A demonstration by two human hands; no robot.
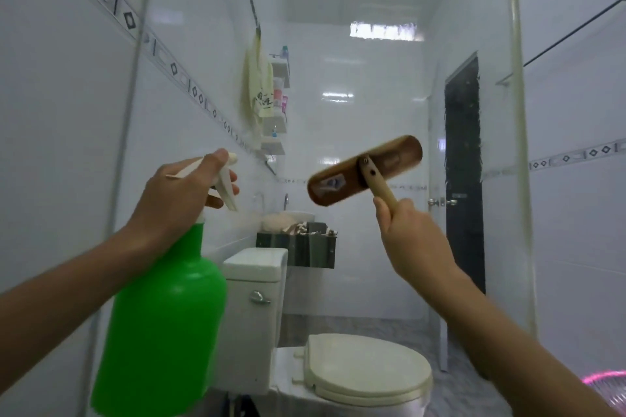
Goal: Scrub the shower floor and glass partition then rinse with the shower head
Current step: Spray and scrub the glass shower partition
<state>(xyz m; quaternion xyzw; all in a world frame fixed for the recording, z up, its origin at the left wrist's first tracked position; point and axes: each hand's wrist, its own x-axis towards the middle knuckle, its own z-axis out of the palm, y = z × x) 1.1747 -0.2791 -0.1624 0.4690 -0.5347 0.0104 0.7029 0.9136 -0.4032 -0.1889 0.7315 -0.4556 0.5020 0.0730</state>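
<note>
Two tools up at glass partition (338, 112), directly ahead, toilet (366, 369) behind it. Right hand (413, 234) grips brush (366, 169) handle; head near pane, contact unclear. Left hand (176, 193) wraps green spray bottle (162, 315), fingers on trigger. Best: mist from top edge down, then scrub bristles flat, overlapping.

We hold the spray bottle (162, 315) up on the left in our left hand (179, 193) and the scrub brush (364, 169) on the right in our right hand (410, 234), both before the glass partition (518, 112). Behind the glass, the toilet (366, 369) sits low between our arms, its cistern (254, 298) to its left. A towel (259, 85) hangs on the left wall above, and the door (464, 162) stands far right.
</note>
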